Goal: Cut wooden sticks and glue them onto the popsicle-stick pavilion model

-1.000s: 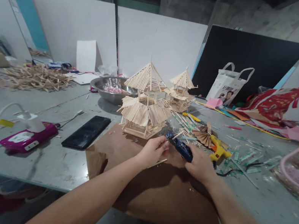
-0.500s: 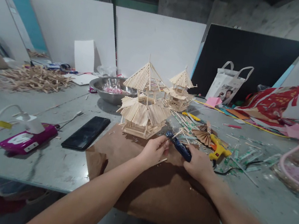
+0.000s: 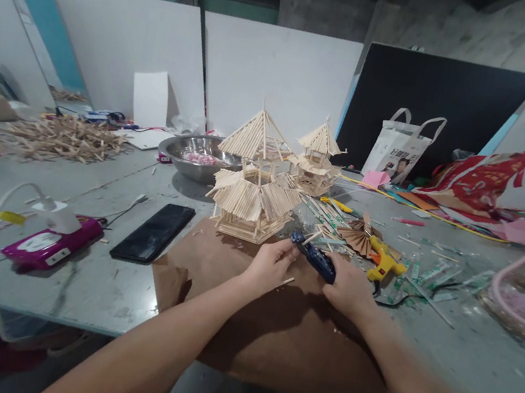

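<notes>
There's the phone (image 3: 153, 233) front-left of the nearer model house (image 3: 254, 198), bowl (image 3: 191, 169) behind-left, second house (image 3: 316, 165) behind-right, pliers (image 3: 319, 263) front-right, glue gun (image 3: 385, 265) farther right!

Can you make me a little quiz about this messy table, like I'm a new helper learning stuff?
1. Which hand grips the slim dark blue tool?
2. True or false: the flat black rectangular phone lies between the glossy magenta box and the brown paper-like sheet.
3. How many peaked-roof models of pale wooden sticks can you see?

Key:
1. The right hand.
2. True.
3. Two, one farther back than the other.
</notes>
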